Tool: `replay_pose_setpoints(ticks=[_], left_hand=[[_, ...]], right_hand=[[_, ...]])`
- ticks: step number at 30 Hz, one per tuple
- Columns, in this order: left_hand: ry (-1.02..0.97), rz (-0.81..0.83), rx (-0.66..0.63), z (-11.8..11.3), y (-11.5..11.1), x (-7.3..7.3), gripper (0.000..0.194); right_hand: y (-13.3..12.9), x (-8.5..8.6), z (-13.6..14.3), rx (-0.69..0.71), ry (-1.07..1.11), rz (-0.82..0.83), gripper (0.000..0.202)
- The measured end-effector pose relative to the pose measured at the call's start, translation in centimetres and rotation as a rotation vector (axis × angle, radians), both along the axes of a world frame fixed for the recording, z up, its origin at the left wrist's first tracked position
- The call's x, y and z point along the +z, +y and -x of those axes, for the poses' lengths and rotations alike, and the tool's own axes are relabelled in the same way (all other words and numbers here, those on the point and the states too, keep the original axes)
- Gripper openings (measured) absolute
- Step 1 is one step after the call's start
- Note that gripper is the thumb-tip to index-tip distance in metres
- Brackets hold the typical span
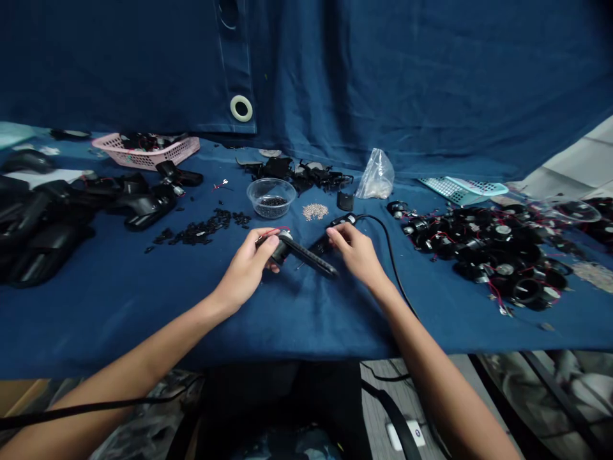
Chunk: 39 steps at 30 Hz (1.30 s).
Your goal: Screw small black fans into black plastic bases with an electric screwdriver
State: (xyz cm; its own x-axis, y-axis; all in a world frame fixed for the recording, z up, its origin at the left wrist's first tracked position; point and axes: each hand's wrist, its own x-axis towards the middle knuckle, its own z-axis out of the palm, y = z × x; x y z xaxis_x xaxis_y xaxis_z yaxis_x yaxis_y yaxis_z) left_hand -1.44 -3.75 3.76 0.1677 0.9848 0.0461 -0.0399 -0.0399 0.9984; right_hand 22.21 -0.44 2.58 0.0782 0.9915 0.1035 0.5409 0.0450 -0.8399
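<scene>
My left hand (253, 259) is closed around a black plastic housing (311, 257), whose long arm points down to the right. At its upper end, by my thumb, a small silvery motor (284, 235) with a red wire shows. My right hand (352, 249) grips a black corded electric screwdriver (319, 246) between thumb and fingers. Its thin bit points down and left, passing behind the housing. Beyond my hands lie a small pile of tiny screws (315, 211) and a clear round bowl (271, 198) holding small black parts.
Loose small black parts (205, 228) lie left of the bowl. Black housings (52, 217) heap up at far left, before a pink basket (158, 155). Round black motor units (512, 249) cover the right side. The screwdriver's cable (390, 246) runs toward the front edge. A plastic bag (377, 176) stands behind.
</scene>
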Motion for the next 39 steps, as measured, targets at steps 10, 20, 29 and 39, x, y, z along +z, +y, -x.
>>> replay_pose_setpoints(ticks=[10,20,29,39], left_hand=[[-0.057,0.151,-0.089,0.4,-0.7,0.2,0.047],[0.179,-0.054,0.184,-0.2,-0.6,-0.3,0.077],[0.488,-0.194,0.129,0.6,0.2,0.2,0.065],[0.293,-0.085,0.063,2.0,1.2,1.9,0.055]], right_hand=[[-5.6,2.0,1.7,0.333,0.215,-0.158,0.025],[-5.9,0.9,3.6,0.279,0.240,-0.190,0.030],[-6.5,1.1,4.0,0.313,0.211,-0.210,0.031],[-4.4,1.6,4.3,0.235,-0.020,-0.430,0.027]])
